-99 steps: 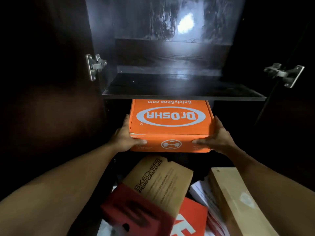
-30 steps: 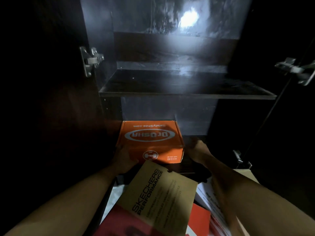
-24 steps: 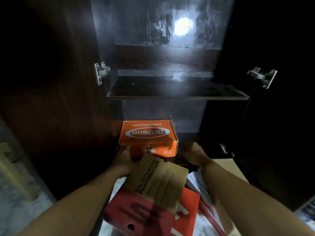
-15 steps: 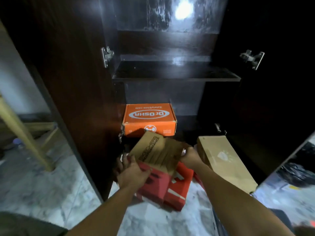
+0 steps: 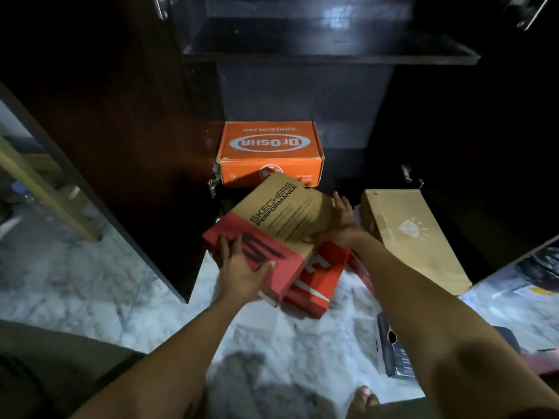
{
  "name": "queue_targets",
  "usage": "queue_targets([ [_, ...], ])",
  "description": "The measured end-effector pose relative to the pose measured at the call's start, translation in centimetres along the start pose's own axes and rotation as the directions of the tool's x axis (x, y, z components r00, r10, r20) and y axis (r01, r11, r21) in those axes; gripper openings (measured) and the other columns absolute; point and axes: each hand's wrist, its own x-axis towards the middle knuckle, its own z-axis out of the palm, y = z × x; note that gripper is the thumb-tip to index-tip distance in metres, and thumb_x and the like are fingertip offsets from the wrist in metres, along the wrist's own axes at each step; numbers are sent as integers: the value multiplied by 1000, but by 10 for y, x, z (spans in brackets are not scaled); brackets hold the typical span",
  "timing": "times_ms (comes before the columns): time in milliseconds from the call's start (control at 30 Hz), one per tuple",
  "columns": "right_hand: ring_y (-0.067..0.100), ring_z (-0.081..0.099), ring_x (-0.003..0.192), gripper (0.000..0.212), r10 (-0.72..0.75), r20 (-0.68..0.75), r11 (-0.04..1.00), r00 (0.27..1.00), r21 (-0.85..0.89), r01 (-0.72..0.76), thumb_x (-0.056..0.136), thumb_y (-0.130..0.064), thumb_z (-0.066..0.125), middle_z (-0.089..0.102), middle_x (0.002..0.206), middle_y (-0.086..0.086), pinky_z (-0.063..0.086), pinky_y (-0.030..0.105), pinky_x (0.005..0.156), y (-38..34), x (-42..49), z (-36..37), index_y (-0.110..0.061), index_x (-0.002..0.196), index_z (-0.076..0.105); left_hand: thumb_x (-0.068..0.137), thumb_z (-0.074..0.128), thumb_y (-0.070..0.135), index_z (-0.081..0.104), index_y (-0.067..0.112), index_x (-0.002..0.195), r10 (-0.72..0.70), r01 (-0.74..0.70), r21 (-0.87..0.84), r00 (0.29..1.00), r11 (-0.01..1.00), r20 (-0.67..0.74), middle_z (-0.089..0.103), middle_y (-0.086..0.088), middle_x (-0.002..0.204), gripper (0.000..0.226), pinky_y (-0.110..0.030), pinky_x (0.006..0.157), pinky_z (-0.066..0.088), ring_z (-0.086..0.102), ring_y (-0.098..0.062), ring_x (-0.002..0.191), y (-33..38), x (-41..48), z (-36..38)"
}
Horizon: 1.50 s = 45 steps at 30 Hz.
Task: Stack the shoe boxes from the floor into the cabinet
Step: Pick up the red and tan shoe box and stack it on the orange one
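A tan and red Skechers shoe box (image 5: 282, 216) is tilted above the floor in front of the dark cabinet (image 5: 302, 95). My left hand (image 5: 242, 267) grips its near red end. My right hand (image 5: 338, 225) holds its right side. An orange Dr.Osha box (image 5: 269, 152) sits on the cabinet's bottom level, at the left. A red box (image 5: 317, 279) lies on the floor under the Skechers box. To the right lies a plain tan box (image 5: 411, 237).
An open cabinet door (image 5: 106, 131) stands at my left, another at the right. An empty shelf (image 5: 329, 52) spans the cabinet above. A dark box (image 5: 396, 355) lies on the marble floor (image 5: 287, 352) at lower right. A wooden leg (image 5: 45, 189) stands far left.
Both hands left the orange box on the cabinet's bottom level, drew back and took hold of the Skechers box. My view pulled back and tilted down.
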Motion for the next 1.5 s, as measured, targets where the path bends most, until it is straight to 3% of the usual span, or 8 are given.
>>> queue_targets([
  [200,23,15,148,149,84,-211,976,974,212,-38,34,-69,91,22,159,6,22,38,122,23,-20,18,-25,156,20,70,88,34,5,23,159,7,-2,-157,1000,988,29,-10,2,165,122,-40,122,21,4,-19,152,-7,37,-14],
  [400,34,38,129,142,191,-470,978,862,163,-128,38,-80,81,39,130,13,43,48,101,30,-74,56,-20,153,23,84,75,35,32,18,147,-134,129,-153,991,980,-22,52,-8,141,79,-45,107,41,47,-30,132,-12,41,-10],
  [533,24,49,120,129,158,-401,965,903,255,-56,38,-74,86,38,116,0,48,44,102,38,-97,69,-29,147,34,86,71,41,52,19,134,-127,103,-200,986,974,-107,66,-8,123,56,-39,93,49,62,-32,114,-27,31,-17],
  [767,9,57,120,102,-1,-342,913,940,382,140,47,-56,95,61,126,-10,51,40,102,44,-99,60,-38,137,48,40,93,60,41,41,142,7,23,-416,998,909,70,68,12,119,116,-38,97,53,65,-9,110,-59,11,-15],
  [900,6,62,116,96,14,-375,877,927,450,169,51,-48,97,65,125,-9,55,40,97,44,-100,65,-36,135,53,47,91,50,46,49,133,42,-24,-462,999,886,30,69,17,113,97,-33,92,55,65,-5,106,-53,9,-16],
  [1033,-12,57,113,95,47,-460,851,887,483,206,51,-38,98,61,119,-24,48,11,94,34,-95,49,-41,132,49,61,94,15,44,54,128,145,-134,-513,989,848,-18,66,18,117,92,-10,83,48,63,2,108,-26,21,-19],
  [1333,10,60,124,104,20,-469,788,883,551,275,53,-50,96,65,130,-8,49,47,106,-13,-14,13,-33,141,45,53,96,36,36,26,149,223,-293,-505,955,812,-196,62,0,132,114,-45,105,48,60,-14,122,29,102,-54],
  [1500,16,67,115,78,-56,-423,783,904,543,303,62,-29,94,69,123,-2,56,42,95,-34,38,-5,-23,130,55,65,90,4,41,16,144,186,-272,-489,958,829,-217,62,10,114,93,-14,85,51,61,0,99,49,150,-59],
])
